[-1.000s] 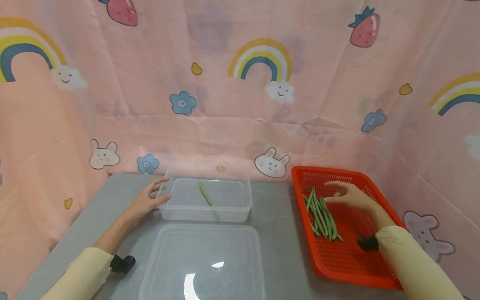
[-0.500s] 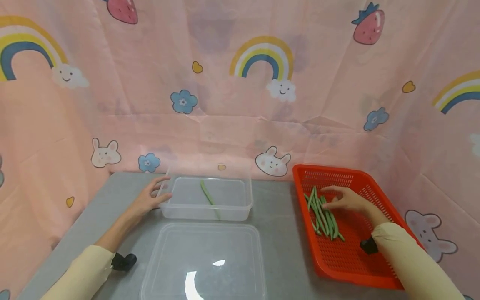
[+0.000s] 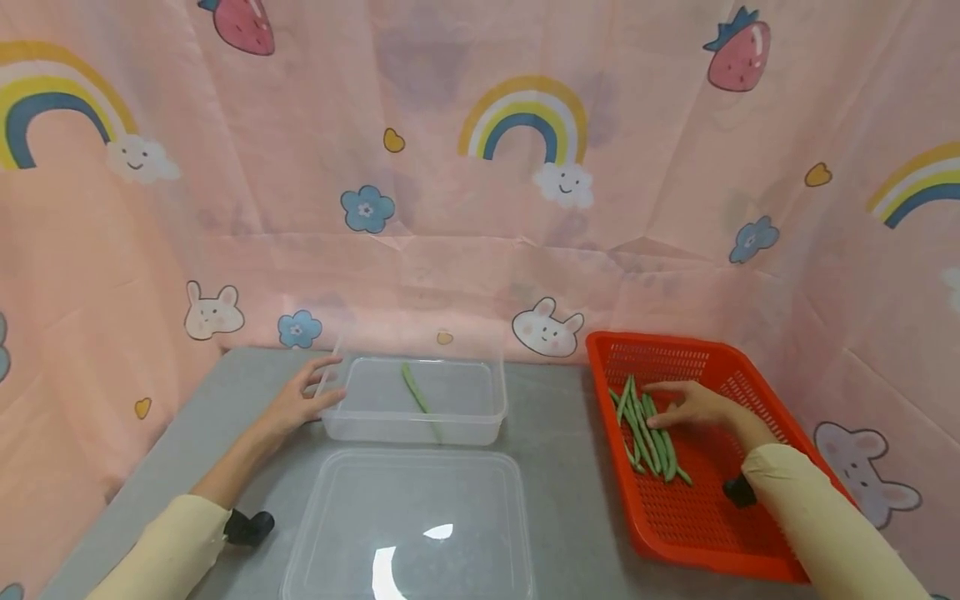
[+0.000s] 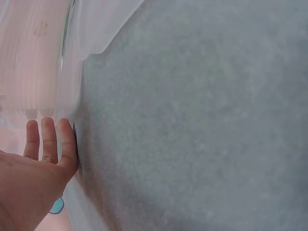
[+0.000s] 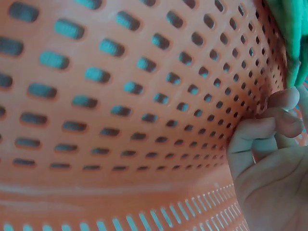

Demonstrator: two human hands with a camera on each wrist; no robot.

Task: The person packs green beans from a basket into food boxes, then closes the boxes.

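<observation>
Head view: right hand point(image 3: 693, 407) pinches green beans point(image 3: 645, 429); left hand point(image 3: 296, 404), fingers straight, touches clear container point(image 3: 491, 408).

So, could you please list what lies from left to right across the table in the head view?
Left hand → clear plastic container → pile of green beans → right hand, inside the red perforated basket.
</observation>
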